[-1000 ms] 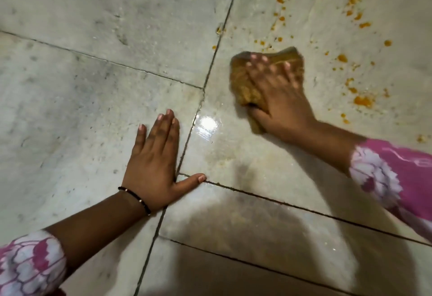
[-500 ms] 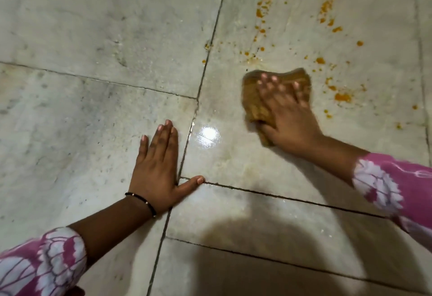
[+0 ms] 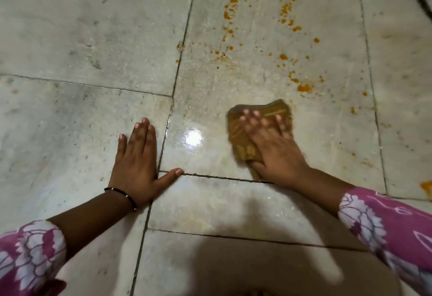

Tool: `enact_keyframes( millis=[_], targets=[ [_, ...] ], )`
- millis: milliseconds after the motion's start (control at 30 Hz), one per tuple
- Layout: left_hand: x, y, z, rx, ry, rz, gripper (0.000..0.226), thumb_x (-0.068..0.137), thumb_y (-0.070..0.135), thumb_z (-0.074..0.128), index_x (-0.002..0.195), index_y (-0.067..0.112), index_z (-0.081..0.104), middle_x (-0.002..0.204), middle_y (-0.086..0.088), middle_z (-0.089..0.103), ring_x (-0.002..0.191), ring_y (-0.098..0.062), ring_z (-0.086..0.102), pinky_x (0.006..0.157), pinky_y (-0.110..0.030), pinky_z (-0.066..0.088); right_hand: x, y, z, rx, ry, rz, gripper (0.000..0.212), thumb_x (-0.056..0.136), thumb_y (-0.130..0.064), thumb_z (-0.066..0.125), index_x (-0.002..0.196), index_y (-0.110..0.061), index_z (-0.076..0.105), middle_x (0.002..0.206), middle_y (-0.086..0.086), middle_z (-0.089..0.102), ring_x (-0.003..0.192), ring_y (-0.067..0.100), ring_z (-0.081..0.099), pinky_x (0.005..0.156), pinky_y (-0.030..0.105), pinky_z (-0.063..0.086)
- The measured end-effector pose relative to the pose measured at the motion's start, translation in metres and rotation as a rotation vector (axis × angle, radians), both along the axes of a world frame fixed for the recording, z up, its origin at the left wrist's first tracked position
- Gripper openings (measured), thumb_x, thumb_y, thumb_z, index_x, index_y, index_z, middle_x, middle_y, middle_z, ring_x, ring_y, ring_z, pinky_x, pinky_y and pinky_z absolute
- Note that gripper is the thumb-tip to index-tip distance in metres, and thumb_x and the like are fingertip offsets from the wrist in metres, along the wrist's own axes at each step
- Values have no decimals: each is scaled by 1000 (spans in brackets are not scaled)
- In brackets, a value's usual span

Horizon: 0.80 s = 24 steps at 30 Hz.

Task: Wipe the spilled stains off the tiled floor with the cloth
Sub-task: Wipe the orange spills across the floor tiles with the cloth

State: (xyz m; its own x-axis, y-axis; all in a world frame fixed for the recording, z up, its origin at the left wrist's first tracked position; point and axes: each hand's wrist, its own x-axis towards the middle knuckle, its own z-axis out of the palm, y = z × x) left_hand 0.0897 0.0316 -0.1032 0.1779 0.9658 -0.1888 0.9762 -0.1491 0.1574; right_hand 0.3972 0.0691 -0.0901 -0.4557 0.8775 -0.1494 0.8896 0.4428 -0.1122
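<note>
Mustard-brown cloth (image 3: pixel 245 137) lies flat under the spread fingers (image 3: pixel 264 123) of the right hand (image 3: pixel 273 148), which presses it to the tiled floor (image 3: pixel 93 38) rather than gripping it; the hand is slightly blurred. The cloth sits on the central tile, just above the grout line at its near edge, with its far corner pointing toward 1 o'clock. Out at 9 o'clock from it, the left hand (image 3: pixel 135 162) is braced palm-down, its fingers close together and thumb splayed, holding nothing, a thin black bracelet (image 3: pixel 121 196) at the wrist.

By my reading the job is partly done: the floor around the cloth looks wet and glossy, with a bright light reflection (image 3: pixel 193 138) and no orange marks. Left to do are the orange stains (image 3: pixel 304 88) scattered from 12 to 2 o'clock of the cloth, nearest ones just beyond its far edge, plus one blob (image 3: pixel 426 187) at 3 o'clock by the frame edge.

The cloth looks damp, crumpled and folded small.
</note>
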Motion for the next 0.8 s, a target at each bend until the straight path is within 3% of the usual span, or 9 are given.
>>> enact_keyframes(
  millis=[67,133,267,400,533,633,700,800],
  targets=[
    [2,-2,2,7,-46,6,106,79,80,16,149,0,11,158,-16,5,146,-28,4,116,-53,4,24,-18,2,7,0,-169,87,78,-55,34,152,-14,13,159,2,8,146,19,6,116,46,0],
    [13,-9,5,23,-109,-13,96,84,71,23,149,2,12,158,-15,5,146,-29,6,115,-54,2,47,-58,5,14,2,-194,82,83,-50,35,151,-12,12,159,5,8,147,23,8,116,51,5],
    [50,-24,8,23,-148,-325,90,89,68,23,150,5,7,158,-15,1,146,-26,-3,116,-49,-2,44,-143,0,4,-28,113,88,78,-47,40,151,-13,7,155,7,21,145,22,14,110,52,14],
    [69,-17,2,5,-2,-714,89,88,71,22,150,7,17,158,-12,13,146,-23,7,113,-52,8,24,-108,-3,19,-74,280,83,80,-53,40,151,-15,18,155,1,19,143,19,18,113,47,8],
    [66,-16,4,-41,16,-726,89,88,72,25,150,9,16,158,-10,13,146,-21,8,114,-50,8,54,-81,5,-42,-52,-99,88,76,-48,42,151,-20,7,158,1,11,146,16,7,116,44,2],
    [67,-16,5,-48,16,-719,89,88,72,24,150,9,16,159,-9,13,146,-20,7,114,-48,7,78,-130,8,-52,-35,-236,88,77,-47,43,152,-15,10,159,5,10,147,21,6,116,46,3],
    [65,-17,4,-46,16,-717,89,88,72,25,151,10,15,159,-8,12,146,-20,7,115,-48,6,96,-176,11,-69,-48,-136,82,83,-47,40,152,-14,9,159,7,12,146,23,8,115,49,8],
    [63,-17,3,-52,14,-712,89,88,72,25,151,12,13,159,-7,12,146,-20,8,116,-47,7,142,-225,17,-136,-185,177,68,95,-51,26,151,-13,17,158,4,15,145,22,13,112,49,12]
  ],
)
